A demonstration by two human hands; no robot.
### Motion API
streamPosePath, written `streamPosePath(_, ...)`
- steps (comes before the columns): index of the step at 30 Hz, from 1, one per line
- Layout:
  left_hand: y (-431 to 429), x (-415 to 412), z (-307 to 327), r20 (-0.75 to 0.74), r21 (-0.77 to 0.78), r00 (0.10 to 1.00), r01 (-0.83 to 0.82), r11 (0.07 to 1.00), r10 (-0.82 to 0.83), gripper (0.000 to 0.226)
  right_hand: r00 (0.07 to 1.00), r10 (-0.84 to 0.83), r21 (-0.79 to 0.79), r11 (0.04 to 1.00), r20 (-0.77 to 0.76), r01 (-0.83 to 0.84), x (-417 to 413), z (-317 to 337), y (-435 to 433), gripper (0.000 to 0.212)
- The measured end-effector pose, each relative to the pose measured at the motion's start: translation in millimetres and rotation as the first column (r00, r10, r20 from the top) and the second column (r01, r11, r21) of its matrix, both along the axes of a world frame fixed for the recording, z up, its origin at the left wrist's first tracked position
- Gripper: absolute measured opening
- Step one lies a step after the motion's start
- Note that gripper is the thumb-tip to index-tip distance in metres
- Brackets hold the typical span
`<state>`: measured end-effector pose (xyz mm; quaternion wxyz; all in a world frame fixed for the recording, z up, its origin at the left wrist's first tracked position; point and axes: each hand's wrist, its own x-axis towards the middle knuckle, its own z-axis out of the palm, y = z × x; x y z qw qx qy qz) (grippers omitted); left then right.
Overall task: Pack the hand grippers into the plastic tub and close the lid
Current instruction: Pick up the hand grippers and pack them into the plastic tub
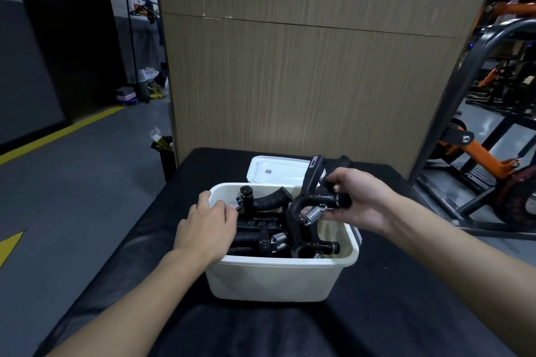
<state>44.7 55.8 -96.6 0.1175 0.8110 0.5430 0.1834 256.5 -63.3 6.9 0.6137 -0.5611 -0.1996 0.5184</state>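
A white plastic tub (278,275) stands on a black padded bench, holding several black hand grippers (261,238) with silver springs. My right hand (359,200) grips one black hand gripper (311,191) above the tub's right side, its handles pointing up and its spring hanging down. My left hand (207,226) rests on the tub's left rim, its fingertips touching a gripper's spring inside. The white lid (275,168) lies flat on the bench just behind the tub.
A tall wood-grain panel (313,66) rises right behind the bench (406,284). Black and orange gym machines (487,159) stand to the right. Grey floor with yellow lines lies to the left, with a small black bin (165,151) by the bench corner.
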Motion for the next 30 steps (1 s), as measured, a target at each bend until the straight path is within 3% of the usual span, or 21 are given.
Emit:
streamPosePath(3,0.5,0.0,-0.8,0.002,0.003,1.000,0.003,1.000,-0.003,0.037,1.000,-0.013,-0.041,0.999,0.026,0.014,0.8,-1.6,-2.5,0.010)
streamPosePath(5,0.3,-0.3,-0.9,0.004,0.005,1.000,0.007,1.000,-0.007,0.037,0.964,0.024,-0.086,0.996,0.264,-0.001,4.0,-5.9,-2.8,0.010)
streamPosePath(7,0.0,-0.7,-1.0,0.004,0.004,1.000,0.008,1.000,-0.008,0.037,0.837,0.073,-0.140,0.990,0.542,0.004,8.0,-13.1,-1.3,0.009)
streamPosePath(10,0.2,-0.8,-1.1,0.006,0.004,1.000,0.004,1.000,-0.004,0.038,0.689,0.097,-0.206,0.976,0.718,0.077,12.9,-24.2,6.1,0.011)
streamPosePath(21,0.4,-0.5,-0.7,0.009,0.007,1.000,0.002,1.000,-0.003,0.035,0.743,0.195,-0.327,0.944,0.641,0.034,8.5,-44.0,19.2,0.012)
streamPosePath(23,0.1,-0.7,-0.8,0.013,0.007,1.000,0.004,1.000,-0.004,0.036,0.646,0.232,-0.341,0.939,0.728,0.048,9.3,-44.5,20.3,0.008)
streamPosePath(28,-0.1,-0.6,-0.7,0.011,0.002,1.000,0.001,1.000,-0.001,0.037,0.179,0.278,-0.309,0.933,0.944,0.182,5.6,-46.8,14.0,0.019)
streamPosePath(30,-0.2,-0.2,-0.6,0.009,0.005,1.000,-0.002,1.000,0.002,0.037,0.128,0.307,-0.328,0.922,0.943,0.204,6.1,-46.4,11.9,0.016)
